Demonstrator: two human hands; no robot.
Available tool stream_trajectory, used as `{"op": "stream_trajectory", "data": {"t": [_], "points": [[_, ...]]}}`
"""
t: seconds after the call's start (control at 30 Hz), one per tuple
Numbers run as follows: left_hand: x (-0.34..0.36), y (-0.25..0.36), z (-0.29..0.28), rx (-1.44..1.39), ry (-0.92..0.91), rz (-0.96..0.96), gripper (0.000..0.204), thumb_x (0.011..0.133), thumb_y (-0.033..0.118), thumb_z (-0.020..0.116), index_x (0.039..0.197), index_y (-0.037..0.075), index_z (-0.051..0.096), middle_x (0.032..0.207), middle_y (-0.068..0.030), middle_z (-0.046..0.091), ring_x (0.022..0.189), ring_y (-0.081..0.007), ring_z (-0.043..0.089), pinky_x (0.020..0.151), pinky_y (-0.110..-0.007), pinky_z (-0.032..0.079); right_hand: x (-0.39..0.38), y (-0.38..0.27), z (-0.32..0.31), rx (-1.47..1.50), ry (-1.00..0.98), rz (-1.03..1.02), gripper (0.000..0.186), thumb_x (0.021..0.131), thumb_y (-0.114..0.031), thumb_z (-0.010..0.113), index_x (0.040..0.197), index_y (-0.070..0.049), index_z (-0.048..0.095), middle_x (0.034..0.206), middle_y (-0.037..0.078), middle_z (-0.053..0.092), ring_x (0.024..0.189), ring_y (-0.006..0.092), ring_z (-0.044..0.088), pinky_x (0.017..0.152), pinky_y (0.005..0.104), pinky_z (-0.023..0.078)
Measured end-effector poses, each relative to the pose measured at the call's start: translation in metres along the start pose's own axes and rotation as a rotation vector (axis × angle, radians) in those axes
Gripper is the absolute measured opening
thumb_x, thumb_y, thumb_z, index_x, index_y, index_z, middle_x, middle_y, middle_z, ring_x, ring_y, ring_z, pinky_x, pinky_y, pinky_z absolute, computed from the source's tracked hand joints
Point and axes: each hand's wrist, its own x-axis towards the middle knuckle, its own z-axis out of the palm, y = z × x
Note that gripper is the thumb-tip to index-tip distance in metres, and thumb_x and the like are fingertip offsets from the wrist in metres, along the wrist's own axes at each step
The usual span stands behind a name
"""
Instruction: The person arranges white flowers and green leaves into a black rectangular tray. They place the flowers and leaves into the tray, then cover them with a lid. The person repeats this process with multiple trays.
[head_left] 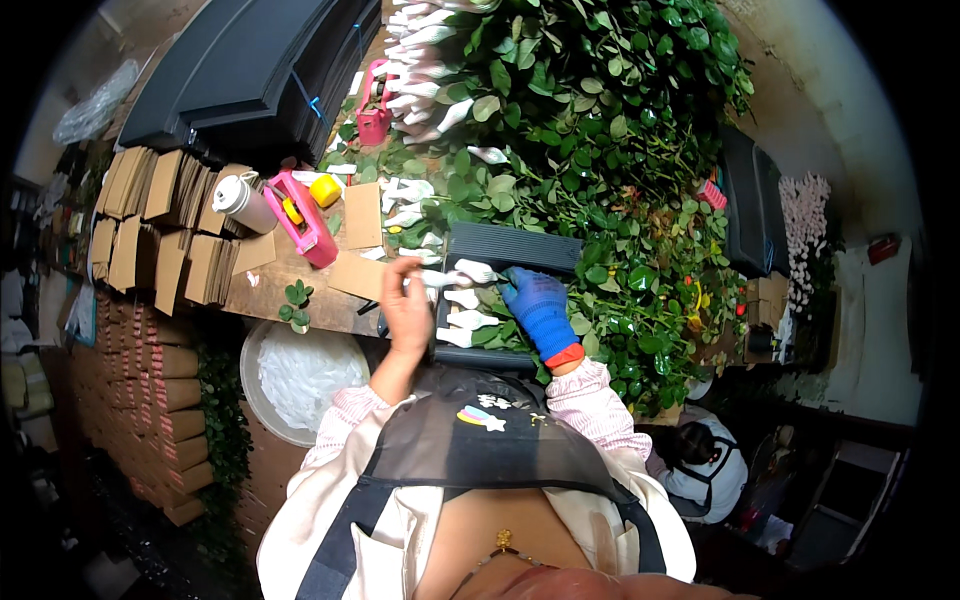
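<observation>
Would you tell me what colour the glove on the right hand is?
The glove is blue with an orange-red cuff, in the head view.

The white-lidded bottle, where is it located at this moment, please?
In the head view, the bottle is on the left, between the brown cardboard pieces and the pink plastic holder, left of the bare left hand.
</observation>
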Motion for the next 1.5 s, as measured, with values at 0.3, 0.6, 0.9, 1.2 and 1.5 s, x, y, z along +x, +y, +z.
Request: {"op": "stream_trajectory", "data": {"t": [0.3,0.6,0.9,1.2,1.5], "points": [[0.016,0.045,0.011,0.766,-0.464,0.196,0.024,0.083,0.026,0.079,0.095,0.010,0.065,0.093,-0.0108,0.051,0.083,-0.0284,0.057,0.070,-0.040,0.050,-0.005,0.001,0.004,0.018,0.071,-0.023,0.029,0.084,-0.034,0.064,0.106,-0.015,0.068,0.091,0.010,0.072,0.087,0.0299,0.069,0.078,0.0443,0.053],[0.035,0.012,-0.012,0.354,-0.204,0.304,0.013,0.090,0.007,0.065,0.086,-0.001,0.056,0.104,-0.0123,0.056,0.082,-0.0225,0.055,0.079,-0.032,0.047,-0.002,0.000,0.002,0.016,-0.002,0.033,0.028,0.085,-0.033,0.061,0.105,-0.015,0.067,0.094,0.010,0.072,0.089,0.0302,0.069,0.079,0.0451,0.053],[0.020,0.039,0.010,0.869,-0.509,0.340,0.034,0.078,0.032,0.082,0.105,0.014,0.069,0.119,-0.0176,0.048,0.106,-0.0377,0.056,0.086,-0.042,0.051,0.000,0.005,0.008,0.014,0.030,-0.023,0.032,0.086,-0.039,0.064,0.108,-0.017,0.068,0.096,0.009,0.072,0.089,0.0306,0.069,0.077,0.0445,0.054],[0.028,0.027,-0.007,0.186,-0.199,0.030,0.013,0.091,0.010,0.064,0.085,0.000,0.057,0.101,-0.0072,0.057,0.095,-0.0149,0.054,0.082,-0.029,0.045,0.005,0.007,0.006,0.023,-0.057,0.011,0.035,0.084,-0.040,0.066,0.110,-0.016,0.068,0.097,0.010,0.072,0.089,0.0314,0.069,0.078,0.0440,0.054],[-0.001,0.011,-0.017,0.676,-0.629,-0.214,0.031,0.091,0.038,0.066,0.090,0.007,0.061,0.073,-0.0156,0.064,0.067,-0.0317,0.064,0.063,-0.040,0.048,-0.008,0.004,-0.007,0.045,-0.064,-0.084,0.060,0.077,-0.052,0.074,0.119,-0.011,0.062,0.095,0.015,0.072,0.087,0.0344,0.069,0.075,0.0447,0.053]]}}
